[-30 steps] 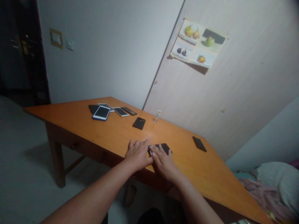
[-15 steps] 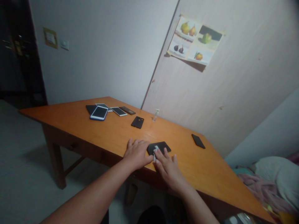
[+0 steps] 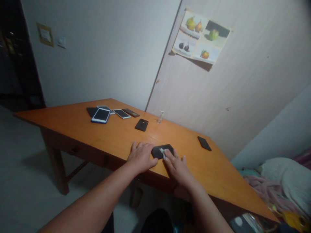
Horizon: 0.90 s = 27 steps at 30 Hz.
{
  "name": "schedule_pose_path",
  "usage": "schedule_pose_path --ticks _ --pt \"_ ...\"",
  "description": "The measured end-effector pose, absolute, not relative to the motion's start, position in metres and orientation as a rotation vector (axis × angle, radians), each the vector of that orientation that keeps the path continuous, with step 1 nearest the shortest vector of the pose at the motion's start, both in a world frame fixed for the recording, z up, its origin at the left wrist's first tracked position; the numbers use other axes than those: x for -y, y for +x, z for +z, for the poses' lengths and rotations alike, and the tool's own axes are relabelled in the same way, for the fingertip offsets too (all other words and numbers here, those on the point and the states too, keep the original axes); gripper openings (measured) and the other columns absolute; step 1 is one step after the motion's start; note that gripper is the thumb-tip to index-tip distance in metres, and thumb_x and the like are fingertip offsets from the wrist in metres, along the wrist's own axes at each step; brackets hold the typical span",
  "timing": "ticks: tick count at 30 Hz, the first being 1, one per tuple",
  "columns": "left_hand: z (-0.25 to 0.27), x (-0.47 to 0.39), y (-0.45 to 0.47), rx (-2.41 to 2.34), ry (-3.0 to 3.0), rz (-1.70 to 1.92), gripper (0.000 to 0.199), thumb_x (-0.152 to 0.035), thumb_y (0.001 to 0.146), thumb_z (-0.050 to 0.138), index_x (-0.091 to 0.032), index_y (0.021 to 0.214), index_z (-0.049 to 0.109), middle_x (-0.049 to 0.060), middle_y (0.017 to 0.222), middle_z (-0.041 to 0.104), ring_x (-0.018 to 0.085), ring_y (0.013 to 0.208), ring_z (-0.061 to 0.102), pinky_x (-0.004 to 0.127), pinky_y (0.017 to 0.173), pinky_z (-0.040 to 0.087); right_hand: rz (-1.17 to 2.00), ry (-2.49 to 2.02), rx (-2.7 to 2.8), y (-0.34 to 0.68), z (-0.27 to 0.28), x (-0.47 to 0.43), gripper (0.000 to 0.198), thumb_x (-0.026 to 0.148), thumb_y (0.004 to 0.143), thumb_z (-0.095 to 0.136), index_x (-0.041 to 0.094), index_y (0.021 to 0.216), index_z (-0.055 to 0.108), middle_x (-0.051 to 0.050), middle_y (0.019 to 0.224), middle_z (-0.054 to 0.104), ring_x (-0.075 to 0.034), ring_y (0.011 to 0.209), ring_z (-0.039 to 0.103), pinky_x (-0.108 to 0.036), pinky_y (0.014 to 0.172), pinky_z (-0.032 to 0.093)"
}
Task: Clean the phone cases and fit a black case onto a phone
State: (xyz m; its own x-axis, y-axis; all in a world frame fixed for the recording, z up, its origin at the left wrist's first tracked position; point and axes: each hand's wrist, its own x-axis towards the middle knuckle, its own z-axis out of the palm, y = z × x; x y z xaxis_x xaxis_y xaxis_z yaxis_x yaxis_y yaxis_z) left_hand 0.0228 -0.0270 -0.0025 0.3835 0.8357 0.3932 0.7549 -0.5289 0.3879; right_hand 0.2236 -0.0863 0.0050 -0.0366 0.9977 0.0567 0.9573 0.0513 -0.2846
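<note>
A black phone lies flat near the table's front edge. My left hand is at its left end, with the index finger along the far side and the thumb at the near side, gripping it against the table. The other left fingers are stretched over the wood. My right hand presses a small crumpled white wipe onto the phone's upper face with its fingertips. The right fingers cover the phone's right part.
On the wooden table are a black phone case, a blue-edged phone among several other phones, and a small clear pump bottle. Another dark phone lies at the right. A wall stands behind; bedding is piled at the right.
My right fingers and the wipe have moved along the phone toward its right end. My left hand keeps its place at the left end. The view has shifted slightly.
</note>
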Motion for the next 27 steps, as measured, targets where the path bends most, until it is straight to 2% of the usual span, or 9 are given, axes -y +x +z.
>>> schedule_pose_path --ticks 4,10,15,19,23,27 --pt "-0.001 0.028 0.023 -1.448 2.476 0.834 0.048 -0.047 0.076 0.064 -0.027 0.120 0.060 0.006 0.116 0.067 0.032 0.115 0.053 0.053 0.111 0.023 0.211 -2.161 1.909 0.230 0.006 0.077 0.057 0.051 0.103 0.022 0.026 0.152 0.037 -0.003 0.160 0.030 -0.034 0.151 0.009 -0.072 0.113 0.002" --pt "0.001 0.029 0.023 -1.439 2.452 0.797 0.045 -0.051 0.082 0.057 -0.027 0.120 0.060 0.008 0.118 0.066 0.032 0.118 0.052 0.053 0.112 0.021 0.335 -1.831 2.247 0.211 0.005 0.089 0.056 0.057 0.102 0.024 0.035 0.152 0.036 -0.001 0.160 0.030 -0.028 0.151 0.010 -0.064 0.117 -0.001" --pt "0.004 0.031 0.023 -1.461 2.449 0.775 0.050 -0.046 0.078 0.062 -0.027 0.124 0.059 0.007 0.122 0.065 0.032 0.120 0.051 0.053 0.114 0.017 0.224 -2.176 1.936 0.238 0.011 0.070 0.056 0.052 0.103 0.020 0.029 0.152 0.038 -0.003 0.160 0.031 -0.033 0.151 0.010 -0.072 0.113 0.001" --pt "0.004 0.031 0.021 -1.446 2.461 0.770 0.048 -0.043 0.078 0.062 -0.029 0.125 0.059 0.007 0.126 0.064 0.031 0.123 0.050 0.051 0.115 0.018 0.256 -2.115 1.999 0.227 0.011 0.072 0.057 0.053 0.103 0.023 0.028 0.151 0.038 -0.004 0.160 0.030 -0.033 0.151 0.010 -0.071 0.113 0.000" --pt "0.000 0.026 0.018 -1.446 2.481 0.764 0.052 -0.046 0.080 0.061 -0.029 0.128 0.058 0.007 0.128 0.064 0.030 0.125 0.050 0.050 0.114 0.021 0.340 -1.869 2.168 0.205 0.011 0.084 0.057 0.058 0.102 0.021 0.034 0.151 0.037 -0.001 0.160 0.030 -0.031 0.151 0.012 -0.069 0.114 -0.001" --pt "-0.002 0.018 0.016 -1.458 2.517 0.724 0.051 -0.044 0.079 0.060 -0.030 0.128 0.058 0.007 0.130 0.064 0.030 0.126 0.050 0.050 0.113 0.022 0.283 -2.004 2.012 0.219 0.016 0.084 0.056 0.055 0.102 0.023 0.033 0.150 0.040 -0.001 0.159 0.032 -0.035 0.150 0.013 -0.072 0.112 -0.003"
